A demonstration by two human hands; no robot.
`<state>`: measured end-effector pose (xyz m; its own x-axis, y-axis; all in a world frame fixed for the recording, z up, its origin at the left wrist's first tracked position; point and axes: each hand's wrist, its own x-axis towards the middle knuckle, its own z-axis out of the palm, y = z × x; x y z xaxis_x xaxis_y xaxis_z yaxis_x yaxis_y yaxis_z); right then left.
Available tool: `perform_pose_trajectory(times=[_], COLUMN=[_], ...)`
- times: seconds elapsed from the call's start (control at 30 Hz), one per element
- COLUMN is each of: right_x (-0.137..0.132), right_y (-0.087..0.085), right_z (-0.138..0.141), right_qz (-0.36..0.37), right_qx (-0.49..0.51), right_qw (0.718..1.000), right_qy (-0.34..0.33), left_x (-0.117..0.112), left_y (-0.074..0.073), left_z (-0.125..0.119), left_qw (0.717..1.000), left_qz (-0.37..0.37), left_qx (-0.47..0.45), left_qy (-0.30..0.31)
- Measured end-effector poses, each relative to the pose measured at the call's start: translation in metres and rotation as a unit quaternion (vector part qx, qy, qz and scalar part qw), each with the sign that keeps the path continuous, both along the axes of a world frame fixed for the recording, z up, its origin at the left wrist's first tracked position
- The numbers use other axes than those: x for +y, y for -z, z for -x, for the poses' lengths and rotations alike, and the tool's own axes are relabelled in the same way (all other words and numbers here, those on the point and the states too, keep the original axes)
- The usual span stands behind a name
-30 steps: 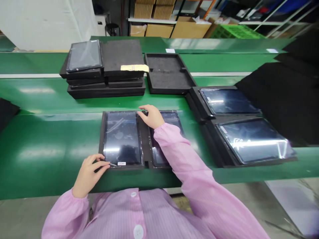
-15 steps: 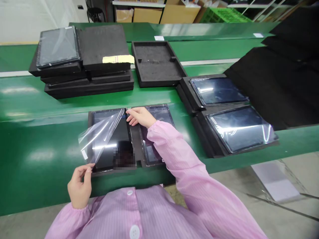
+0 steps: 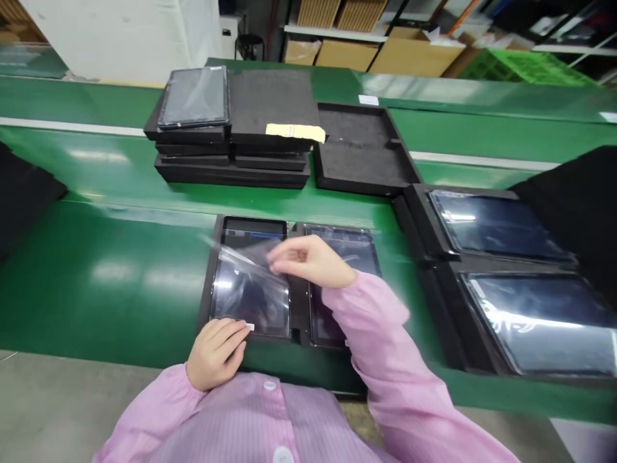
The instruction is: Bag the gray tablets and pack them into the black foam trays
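Clear film (image 3: 243,273) stretched above the left tablet (image 3: 250,302) in a black foam tray (image 3: 299,308) at the green counter's (image 3: 120,276) near edge, near corner pinched by left hand (image 3: 216,352), far edge by right hand (image 3: 313,260); best held taut and square to the screen.

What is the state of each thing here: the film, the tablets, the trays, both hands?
clear film: partly lifted off the left tablet.
left tablet: in its tray, far end bare.
right tablet: in tray, flat.
foam tray: empty.
left hand: pinches the film's near tab.
right hand: pinches its far edge.
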<state>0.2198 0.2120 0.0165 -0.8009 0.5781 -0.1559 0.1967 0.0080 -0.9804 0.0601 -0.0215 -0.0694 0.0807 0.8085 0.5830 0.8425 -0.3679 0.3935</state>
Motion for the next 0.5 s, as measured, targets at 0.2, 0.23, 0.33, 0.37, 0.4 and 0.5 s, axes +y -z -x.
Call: perform_pose_trajectory(times=[0.2, 0.23, 0.33, 0.37, 0.4, 0.5], right_x=[0.009, 0.009, 0.008, 0.008, 0.009, 0.015], right_y=[-0.046, -0.046, -0.035, -0.029, -0.024, -0.014], right_z=[-0.054, -0.058, -0.061, -0.06, -0.059, -0.065], right_qz=[0.018, 0.028, 0.054, 0.063, 0.071, 0.069], right_qx=[-0.026, -0.044, -0.038, -0.019, 0.002, 0.041], right_qw=[0.97, 0.963, 0.98, 0.992, 0.997, 0.957], right_qy=[-0.242, -0.263, -0.19, -0.104, 0.001, 0.279], left_x=[-0.002, -0.003, -0.002, -0.001, 0.001, 0.013], left_y=[0.0, 0.0, -0.002, -0.005, -0.008, -0.018], left_z=[0.001, 0.001, -0.001, -0.002, -0.003, -0.01], left_qw=[1.0, 1.0, 1.0, 1.0, 1.0, 0.995], left_qz=[-0.004, -0.006, -0.004, 0.004, 0.015, 0.069], left_qx=[-0.013, -0.013, -0.016, -0.013, -0.005, 0.046], left_qy=[-0.005, -0.006, -0.008, -0.011, -0.016, -0.049])
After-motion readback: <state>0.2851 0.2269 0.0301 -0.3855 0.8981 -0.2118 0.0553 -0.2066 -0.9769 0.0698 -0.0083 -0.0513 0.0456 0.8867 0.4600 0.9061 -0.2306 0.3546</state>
